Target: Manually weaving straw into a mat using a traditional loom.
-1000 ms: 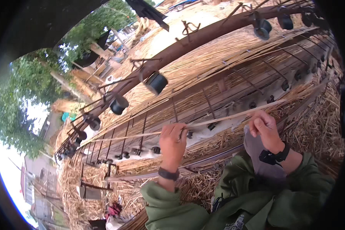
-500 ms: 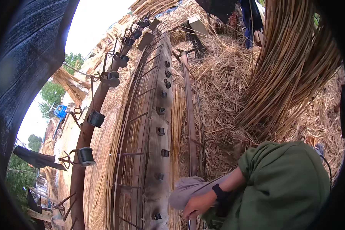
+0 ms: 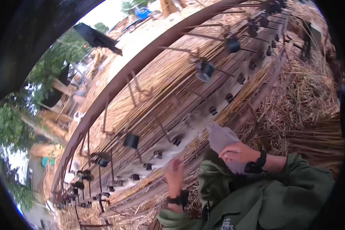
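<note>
My left hand (image 3: 174, 173) is raised beside the long low bed of reeds, its fingers smeared by motion, so I cannot tell whether they are closed. My right hand (image 3: 238, 152) rests by my grey-trousered knee (image 3: 223, 137), with fingers loosely bent and nothing seen in them. Beyond both hands stretches a long metal frame, whose brown upper pipe (image 3: 117, 82) carries dark spools, one a wire spool (image 3: 131, 141). Below it a pale beam (image 3: 195, 119) bears a row of small dark spools. Golden reeds (image 3: 168, 88) lie along the frame.
Cut straw (image 3: 306, 92) covers the ground on the right, with a reed bundle (image 3: 318, 140) near my right arm. A blue truck (image 3: 142, 13) stands far off, and trees (image 3: 46, 69) rise at the left. Dark cloth (image 3: 23, 42) hangs at the upper left.
My view has turned left, so the frame now slants across it. My left hand has come into sight. My right hand stays near the knee.
</note>
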Tool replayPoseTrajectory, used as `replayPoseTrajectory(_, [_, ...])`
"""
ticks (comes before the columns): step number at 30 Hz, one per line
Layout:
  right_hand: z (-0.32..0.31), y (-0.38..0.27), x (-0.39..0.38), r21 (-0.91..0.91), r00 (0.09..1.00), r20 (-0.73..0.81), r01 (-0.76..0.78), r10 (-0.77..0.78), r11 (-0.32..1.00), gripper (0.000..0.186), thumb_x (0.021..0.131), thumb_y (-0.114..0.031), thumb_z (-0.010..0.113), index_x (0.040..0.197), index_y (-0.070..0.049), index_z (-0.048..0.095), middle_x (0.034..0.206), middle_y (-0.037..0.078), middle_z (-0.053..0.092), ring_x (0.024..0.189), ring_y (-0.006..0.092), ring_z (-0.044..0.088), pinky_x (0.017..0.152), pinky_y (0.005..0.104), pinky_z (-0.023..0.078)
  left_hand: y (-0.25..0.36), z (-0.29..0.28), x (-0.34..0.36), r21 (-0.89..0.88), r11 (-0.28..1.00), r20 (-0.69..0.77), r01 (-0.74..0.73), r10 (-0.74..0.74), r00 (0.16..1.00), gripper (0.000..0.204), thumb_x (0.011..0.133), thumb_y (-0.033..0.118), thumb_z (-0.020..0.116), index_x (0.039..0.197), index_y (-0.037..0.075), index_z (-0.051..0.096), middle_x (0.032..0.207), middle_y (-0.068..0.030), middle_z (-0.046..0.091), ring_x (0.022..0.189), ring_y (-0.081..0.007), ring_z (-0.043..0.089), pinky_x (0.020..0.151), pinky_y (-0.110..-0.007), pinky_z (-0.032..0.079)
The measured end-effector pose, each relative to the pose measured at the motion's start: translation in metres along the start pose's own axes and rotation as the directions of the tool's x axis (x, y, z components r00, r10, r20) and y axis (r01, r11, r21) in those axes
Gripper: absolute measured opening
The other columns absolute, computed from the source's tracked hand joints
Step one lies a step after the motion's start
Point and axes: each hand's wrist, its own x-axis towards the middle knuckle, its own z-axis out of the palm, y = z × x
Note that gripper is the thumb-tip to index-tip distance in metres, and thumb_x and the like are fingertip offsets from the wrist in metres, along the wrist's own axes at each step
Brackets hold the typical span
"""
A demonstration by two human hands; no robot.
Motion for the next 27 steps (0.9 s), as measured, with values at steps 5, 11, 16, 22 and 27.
replayPoseTrajectory(5, [0.001,0.026,0.008,0.054,0.994,-0.061,-0.086,0.089,0.995,0.019,0.094,-0.013,0.052,0.098,0.002,0.064,0.076,0.004,0.062,0.064,0.0074,0.058,0.060,0.0221,0.048,-0.024,0.060,-0.023,0.502,0.833,0.376,-0.232,0.032,0.926,0.050,0.075,0.025,0.074,0.119,0.010,0.057,0.130,-0.0180,0.048,0.116,-0.0400,0.048,0.092,-0.047,0.045])
replayPoseTrajectory(11, [-0.006,0.059,-0.008,0.122,0.965,-0.120,-0.218,0.233,0.968,0.020,0.094,-0.014,0.052,0.094,0.002,0.065,0.071,0.003,0.061,0.059,0.0075,0.057,0.056,0.0212,0.047,-0.037,0.069,-0.035,0.724,0.690,0.207,-0.002,-0.214,0.955,0.077,0.072,0.034,0.076,0.138,0.023,0.038,0.150,-0.0184,0.018,0.124,-0.0538,0.035,0.095,-0.061,0.041])
replayPoseTrajectory(16, [-0.008,0.060,0.002,0.124,0.944,-0.205,-0.236,0.258,0.964,0.020,0.094,-0.014,0.052,0.093,0.002,0.064,0.073,0.003,0.061,0.062,0.0079,0.057,0.058,0.0213,0.047,-0.062,0.076,-0.048,0.744,0.667,0.262,-0.033,-0.246,0.933,0.090,0.072,0.040,0.075,0.146,0.024,0.027,0.149,-0.0293,0.011,0.124,-0.0566,0.034,0.101,-0.054,0.038])
replayPoseTrajectory(22, [-0.012,0.032,0.056,-0.167,0.997,-0.081,-0.017,0.003,0.986,0.017,0.089,-0.015,0.058,0.094,0.001,0.064,0.081,0.005,0.063,0.074,0.0137,0.059,0.067,0.0279,0.048,-0.089,0.099,-0.041,0.721,0.692,0.330,0.048,-0.403,0.854,0.093,0.073,0.045,0.072,0.148,0.030,0.019,0.152,-0.0290,-0.002,0.125,-0.0613,0.029,0.105,-0.054,0.033])
replayPoseTrajectory(27, [-0.012,0.012,0.077,-0.471,0.961,0.203,0.266,-0.191,0.841,0.017,0.081,-0.012,0.062,0.094,-0.001,0.064,0.082,0.009,0.064,0.081,0.0222,0.059,0.076,0.0344,0.045,-0.120,0.111,-0.041,0.666,0.737,0.388,0.112,-0.470,0.793,0.092,0.074,0.048,0.070,0.148,0.034,0.018,0.153,-0.0265,-0.006,0.128,-0.0612,0.025,0.107,-0.055,0.030])
